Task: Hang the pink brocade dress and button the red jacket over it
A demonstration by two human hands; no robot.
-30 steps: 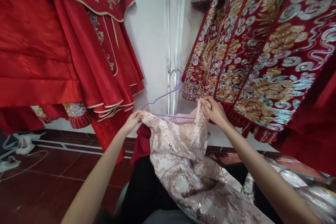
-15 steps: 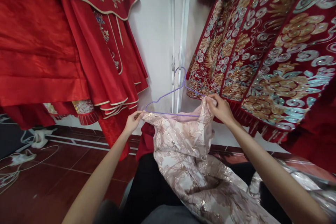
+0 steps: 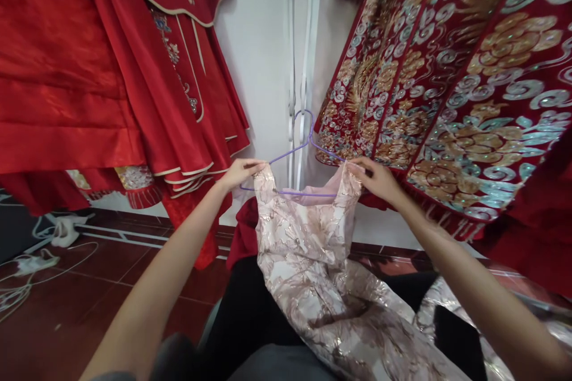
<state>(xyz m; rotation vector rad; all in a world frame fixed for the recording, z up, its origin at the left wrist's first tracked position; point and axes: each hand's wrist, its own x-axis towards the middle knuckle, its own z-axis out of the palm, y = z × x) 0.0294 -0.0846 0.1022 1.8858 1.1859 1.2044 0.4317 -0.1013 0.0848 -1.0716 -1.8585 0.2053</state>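
A pale pink dress (image 3: 308,238) with a shiny floral pattern hangs from a thin purple hanger (image 3: 308,194) and drapes down over my lap. My left hand (image 3: 241,172) pinches the left shoulder strap, which now lies over the hanger's left arm. The right strap is pinched in my right hand (image 3: 373,177), against the hanger's right arm. Above the dress, the hanger's hook (image 3: 305,113) stands upright in front of white uprights. Parts of the hanger's arms are hidden under the straps.
Red garments (image 3: 170,83) with cream trim hang at left. A red, gold-embroidered garment (image 3: 429,107) hangs at right. White poles (image 3: 298,59) stand in the corner. White cables (image 3: 31,274) and pale shoes (image 3: 65,232) lie on the tiled floor (image 3: 120,286).
My left hand has moved up and inward, bringing the left strap from the hanger's lower corner onto its sloping arm. My right hand still pinches the right strap, with little movement.
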